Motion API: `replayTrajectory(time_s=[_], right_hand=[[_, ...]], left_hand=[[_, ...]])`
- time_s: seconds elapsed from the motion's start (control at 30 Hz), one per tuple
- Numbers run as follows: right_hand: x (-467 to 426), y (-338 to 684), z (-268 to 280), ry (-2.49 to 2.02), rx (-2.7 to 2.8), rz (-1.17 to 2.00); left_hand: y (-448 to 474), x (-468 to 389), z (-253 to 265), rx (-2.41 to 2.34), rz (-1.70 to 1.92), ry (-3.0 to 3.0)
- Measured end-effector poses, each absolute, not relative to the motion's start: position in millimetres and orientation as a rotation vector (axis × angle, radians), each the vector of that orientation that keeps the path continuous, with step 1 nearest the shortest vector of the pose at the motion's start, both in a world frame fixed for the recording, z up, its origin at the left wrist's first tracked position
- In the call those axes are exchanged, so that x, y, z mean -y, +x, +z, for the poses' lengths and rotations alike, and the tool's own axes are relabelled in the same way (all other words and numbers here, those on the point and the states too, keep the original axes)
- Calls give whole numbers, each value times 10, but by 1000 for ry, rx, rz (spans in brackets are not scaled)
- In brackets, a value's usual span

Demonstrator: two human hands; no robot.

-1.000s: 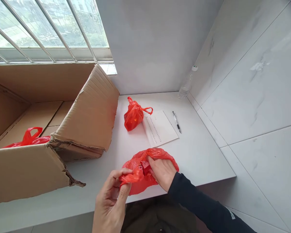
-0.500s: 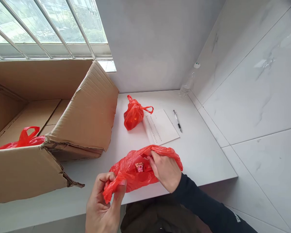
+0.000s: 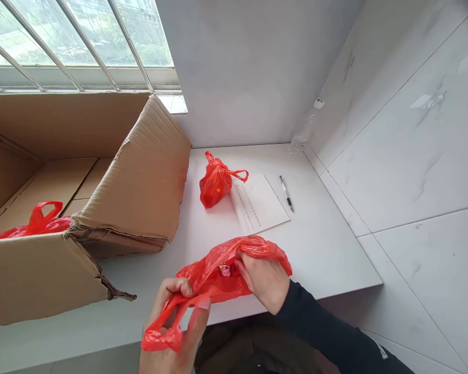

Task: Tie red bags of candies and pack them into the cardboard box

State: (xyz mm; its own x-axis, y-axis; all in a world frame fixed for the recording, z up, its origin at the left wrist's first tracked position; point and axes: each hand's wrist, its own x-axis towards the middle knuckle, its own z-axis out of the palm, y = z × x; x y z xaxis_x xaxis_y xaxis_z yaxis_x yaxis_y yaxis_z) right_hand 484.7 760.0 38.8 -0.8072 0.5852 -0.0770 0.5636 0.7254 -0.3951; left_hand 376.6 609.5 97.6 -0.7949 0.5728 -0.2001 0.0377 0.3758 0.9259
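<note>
Soft, slippery-looking bag (image 3: 218, 293), lower centre: my left hand (image 3: 187, 345) holds its handle (image 3: 161, 338); can't tell the right hand's (image 3: 268, 280) grip. I'd lift by both handles.

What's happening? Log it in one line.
left hand: holding untied red plastic bag; right hand: partly inside its opening; knotted red plastic bag: on white table

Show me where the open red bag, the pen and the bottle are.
Open red bag (image 3: 223, 290): head view, on its near side.
Pen (image 3: 286, 194): head view, on the barrel.
Bottle (image 3: 304, 131): head view, on its clear side.
</note>
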Motion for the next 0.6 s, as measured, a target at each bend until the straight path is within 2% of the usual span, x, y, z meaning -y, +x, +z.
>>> replayTrajectory(time_s=[0.2,0.37,0.47,0.6], right_hand=[[-7580,4855,422,-887,2997,636],[-7526,4803,397,-691,3121,704],[-7522,4808,418,-721,3137,710],[-7563,4853,477,-877,3071,725]], left_hand=[[3807,-6146,967,-2069,1496,479],[3720,-6037,841,-2132,1482,685],[3671,-5986,806,-2061,1455,799],[3714,-6033,861,-2022,1487,639]])
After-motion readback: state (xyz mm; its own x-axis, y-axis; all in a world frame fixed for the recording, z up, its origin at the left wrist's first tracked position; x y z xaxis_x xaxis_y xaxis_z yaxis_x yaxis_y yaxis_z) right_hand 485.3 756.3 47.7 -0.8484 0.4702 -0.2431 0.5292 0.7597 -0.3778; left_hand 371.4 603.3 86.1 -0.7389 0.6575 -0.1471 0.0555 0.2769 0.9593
